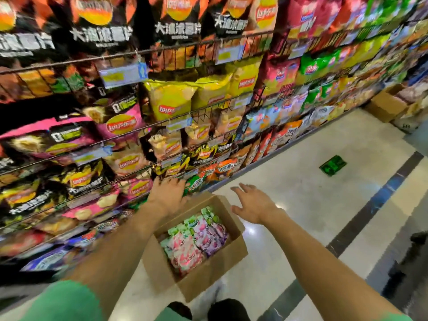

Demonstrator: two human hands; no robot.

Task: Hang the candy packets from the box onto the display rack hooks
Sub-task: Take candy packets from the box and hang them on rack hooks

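A brown cardboard box [234,239] stands open on the floor in front of me. Inside lie several candy packets [196,237], pink, purple and green. My left hand [170,193] reaches past the box's far left corner to the low rack, its fingers spread against a green packet [195,183] hanging there. Whether the fingers grip that packet is hidden. My right hand [252,205] hovers above the box's right side, fingers spread, holding nothing.
The display rack [162,126] fills the left and top with wire rails, price tags and many hanging crisp bags. Pale tiled floor [312,181] runs to the right, with a green sticker [332,165]. More cardboard boxes [389,105] stand far right.
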